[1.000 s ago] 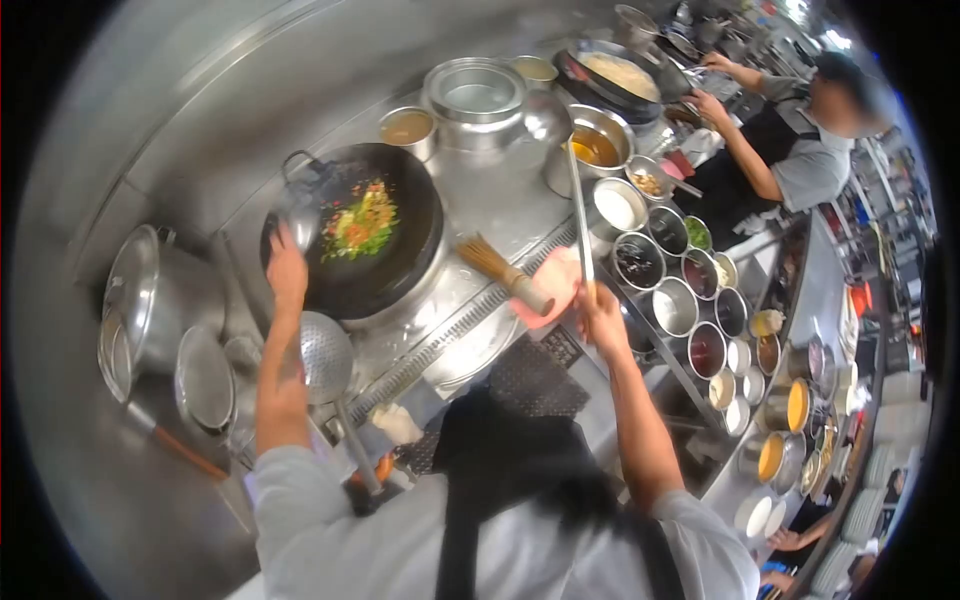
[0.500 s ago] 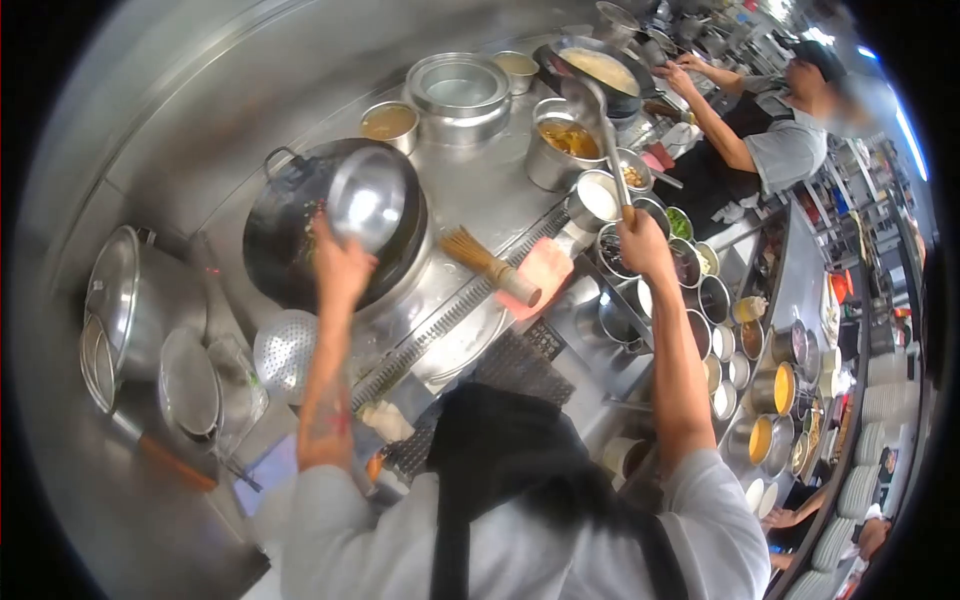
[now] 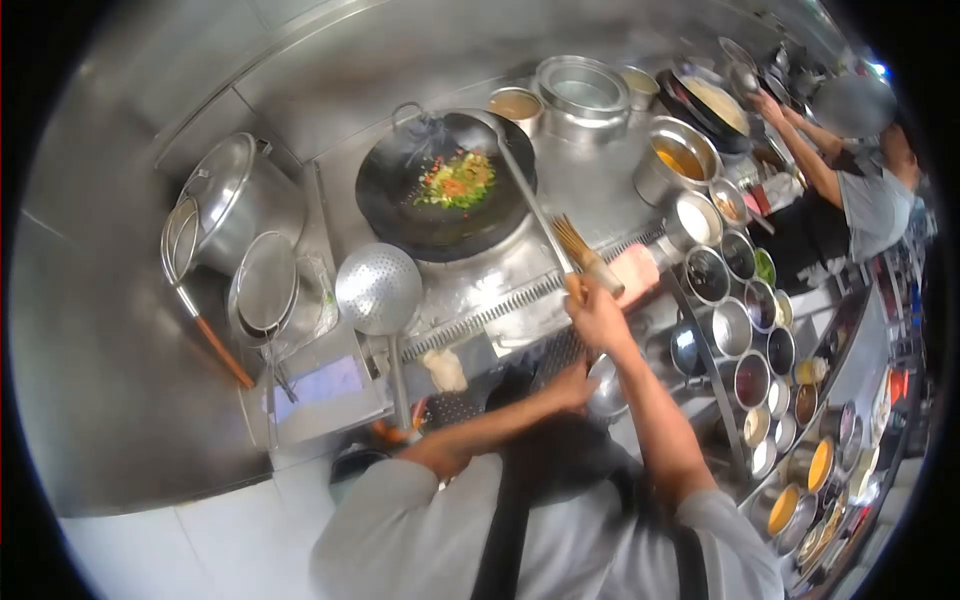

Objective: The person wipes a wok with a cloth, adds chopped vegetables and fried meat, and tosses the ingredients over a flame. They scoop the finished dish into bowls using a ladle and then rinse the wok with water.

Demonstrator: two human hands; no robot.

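Observation:
My right hand (image 3: 600, 318) is wrapped round the wooden end of a long-handled ladle (image 3: 537, 208). Its head reaches over the far right side of the black wok (image 3: 385, 215) and is hard to make out. Chopped vegetables (image 3: 455, 182), green, red and orange, lie in the middle of the wok. Close to my body, my left hand (image 3: 568, 388) holds a metal bowl (image 3: 608, 390) by its edge; the fingers are partly blurred.
A bamboo brush (image 3: 588, 258) and a pink cloth (image 3: 634, 274) lie on the stove edge. A perforated skimmer (image 3: 379, 290) rests left of them, near a lidded pot (image 3: 240, 195). Ingredient containers (image 3: 733, 328) line the right. A co-worker (image 3: 870, 200) stands at the far right.
My left hand has brought the metal bowl from over the wok back towards my body. The vegetables now show in the wok. The ladle has swung left over the wok, and the view has shifted.

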